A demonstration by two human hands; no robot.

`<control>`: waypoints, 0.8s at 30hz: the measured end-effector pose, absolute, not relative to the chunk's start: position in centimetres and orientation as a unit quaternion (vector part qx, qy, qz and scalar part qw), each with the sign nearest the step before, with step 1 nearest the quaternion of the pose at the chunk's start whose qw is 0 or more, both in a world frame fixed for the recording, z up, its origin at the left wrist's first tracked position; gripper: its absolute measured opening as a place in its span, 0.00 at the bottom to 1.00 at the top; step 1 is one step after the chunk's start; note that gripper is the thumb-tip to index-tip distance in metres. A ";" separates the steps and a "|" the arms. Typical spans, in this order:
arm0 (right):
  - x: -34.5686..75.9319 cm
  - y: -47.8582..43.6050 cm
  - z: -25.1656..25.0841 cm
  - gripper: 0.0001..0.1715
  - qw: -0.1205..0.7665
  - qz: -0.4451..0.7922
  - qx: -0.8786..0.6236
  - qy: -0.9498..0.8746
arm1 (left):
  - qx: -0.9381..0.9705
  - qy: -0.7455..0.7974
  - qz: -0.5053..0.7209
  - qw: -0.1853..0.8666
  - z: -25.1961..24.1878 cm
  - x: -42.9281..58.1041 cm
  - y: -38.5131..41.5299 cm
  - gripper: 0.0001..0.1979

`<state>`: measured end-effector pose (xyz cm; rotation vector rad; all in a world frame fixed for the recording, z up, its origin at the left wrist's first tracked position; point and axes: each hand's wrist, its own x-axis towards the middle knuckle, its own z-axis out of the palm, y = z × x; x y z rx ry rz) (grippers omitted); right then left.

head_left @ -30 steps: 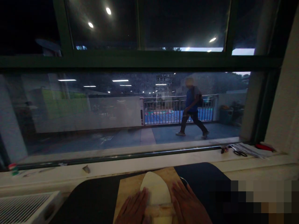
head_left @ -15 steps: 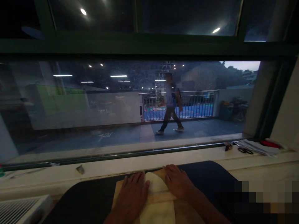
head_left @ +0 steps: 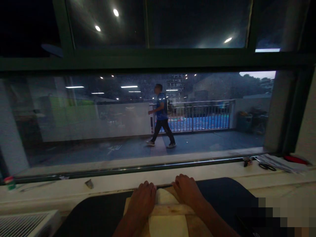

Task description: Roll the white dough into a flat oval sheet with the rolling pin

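A pale, smooth sheet of dough (head_left: pixel 168 227) lies on a wooden board (head_left: pixel 195 227), its rounded far end showing beyond a light wooden rolling pin (head_left: pixel 172 210). The pin lies crosswise on the dough. My left hand (head_left: pixel 144 199) rests over the pin's left part, fingers bent near the board's far edge. Over its right part lies my right hand (head_left: pixel 186 191), its fingers also curled forward. Both pin ends are hidden under my hands and wrists.
Under the board is a dark, round-cornered tabletop (head_left: pixel 227 194). The windowsill (head_left: pixel 158 179) behind it holds scissors (head_left: pixel 267 167), papers (head_left: pixel 281 163) and a red-capped container (head_left: pixel 10 183). A white vented appliance (head_left: pixel 27 222) stands at left. Outside the window, a person (head_left: pixel 161 115) walks.
My hands have moved forward over the board, and their fingers have gone from flatter to more curled. The person outside has walked left. The view has tilted slightly up.
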<state>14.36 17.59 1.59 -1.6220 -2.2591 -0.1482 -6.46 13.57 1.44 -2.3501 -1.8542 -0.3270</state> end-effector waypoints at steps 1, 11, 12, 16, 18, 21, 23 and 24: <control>14.4 16.9 1.7 0.18 0.185 -0.057 -0.568 -0.800 | -0.783 -0.610 -0.105 0.067 1.3 -6.5 12.8 0.23; 15.6 8.9 -0.5 0.22 0.207 -0.060 -0.575 -0.790 | -0.787 -0.610 -0.087 0.029 0.4 -6.9 6.4 0.27; 15.6 9.0 -0.2 0.21 0.211 -0.060 -0.570 -0.792 | -0.788 -0.608 -0.095 0.028 0.3 -7.1 6.4 0.27; 15.6 11.2 1.8 0.19 0.219 -0.086 -0.541 -0.808 | -0.790 -0.600 -0.112 0.052 0.0 -7.6 7.7 0.25; 15.5 12.7 2.1 0.20 0.221 -0.094 -0.534 -0.811 | -0.783 -0.609 -0.108 0.069 -0.1 -7.6 8.7 0.24; 15.7 14.2 1.4 0.17 0.227 -0.106 -0.516 -0.819 | -0.754 -0.647 -0.091 0.068 0.0 -7.0 9.9 0.24; 15.8 15.0 0.6 0.19 0.231 -0.103 -0.494 -0.832 | -0.760 -0.643 -0.082 0.053 0.1 -6.8 10.5 0.23; 15.9 15.4 0.4 0.20 0.223 -0.094 -0.487 -0.839 | -0.769 -0.633 -0.080 0.048 0.1 -6.8 10.8 0.22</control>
